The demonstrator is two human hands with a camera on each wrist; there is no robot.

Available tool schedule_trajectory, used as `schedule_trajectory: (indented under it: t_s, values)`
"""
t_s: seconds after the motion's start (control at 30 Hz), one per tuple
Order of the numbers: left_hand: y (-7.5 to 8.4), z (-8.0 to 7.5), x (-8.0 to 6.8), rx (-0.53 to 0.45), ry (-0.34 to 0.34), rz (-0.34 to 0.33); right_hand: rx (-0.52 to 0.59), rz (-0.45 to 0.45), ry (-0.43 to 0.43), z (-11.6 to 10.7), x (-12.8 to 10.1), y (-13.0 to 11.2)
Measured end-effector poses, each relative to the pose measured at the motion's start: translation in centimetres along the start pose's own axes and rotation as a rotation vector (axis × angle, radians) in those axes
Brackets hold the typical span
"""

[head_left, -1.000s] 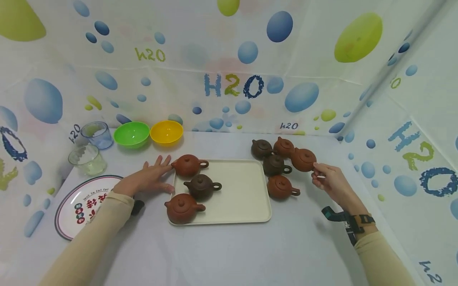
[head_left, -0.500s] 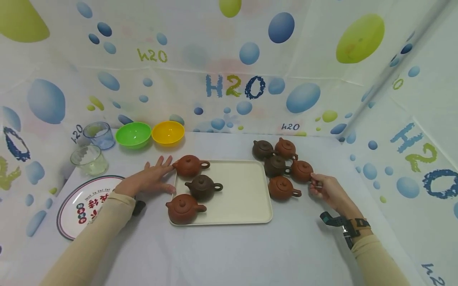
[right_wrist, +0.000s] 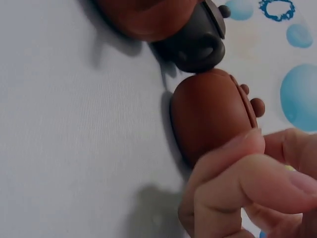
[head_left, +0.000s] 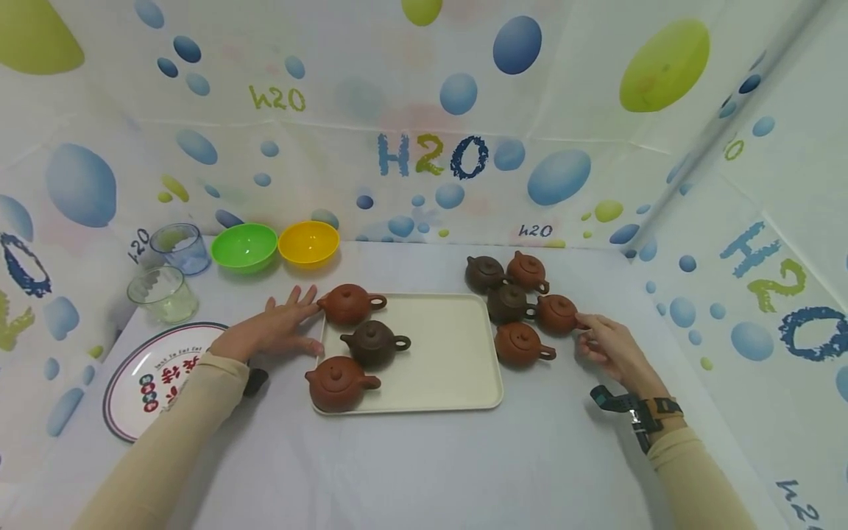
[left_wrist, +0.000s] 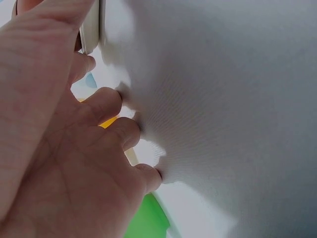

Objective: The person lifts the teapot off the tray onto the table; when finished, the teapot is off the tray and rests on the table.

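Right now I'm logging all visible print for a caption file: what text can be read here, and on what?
"H2O": large blue and green letters on the back wall sheet.
"H2O": again on the right wall sheet.
"h2O": small print, repeated across the wall sheets.
Round plate: red and dark characters and a small line of letters, too small to read.

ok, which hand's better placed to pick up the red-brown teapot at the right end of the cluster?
Probably the right hand: its fingers already touch that red-brown teapot, which sits on the table outside the tray. The left hand rests flat at the tray's far left edge.
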State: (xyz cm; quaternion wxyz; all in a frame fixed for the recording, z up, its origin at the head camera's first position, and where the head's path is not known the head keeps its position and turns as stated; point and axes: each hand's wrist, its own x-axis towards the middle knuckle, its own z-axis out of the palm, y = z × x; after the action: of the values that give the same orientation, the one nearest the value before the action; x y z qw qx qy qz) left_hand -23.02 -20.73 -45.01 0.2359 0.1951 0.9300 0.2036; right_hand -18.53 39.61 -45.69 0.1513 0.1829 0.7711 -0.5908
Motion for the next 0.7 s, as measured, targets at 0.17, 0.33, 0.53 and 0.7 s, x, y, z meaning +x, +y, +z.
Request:
schedule_trajectory:
  t_s: [0.17,0.33,0.53,0.7]
  values:
    - [0.0,-0.1,0.0,0.003,0.006,0.008,-0.023,-0.006,0.059,0.2,-0.1,0.0]
    - [0.0,-0.1,-0.1,0.007,0.01,0.017,-0.097,0.003,0.201,0.4,-0.5,-0.2]
    - [0.0,0.0,0.0,0.01,0.006,0.01,-0.163,-0.121,0.291,1.8,-1.7,-2.4]
    - [0.0,0.1,0.1,0.025,0.009,0.009,-0.178,-0.245,0.247,4.7,-3.2,-4.8]
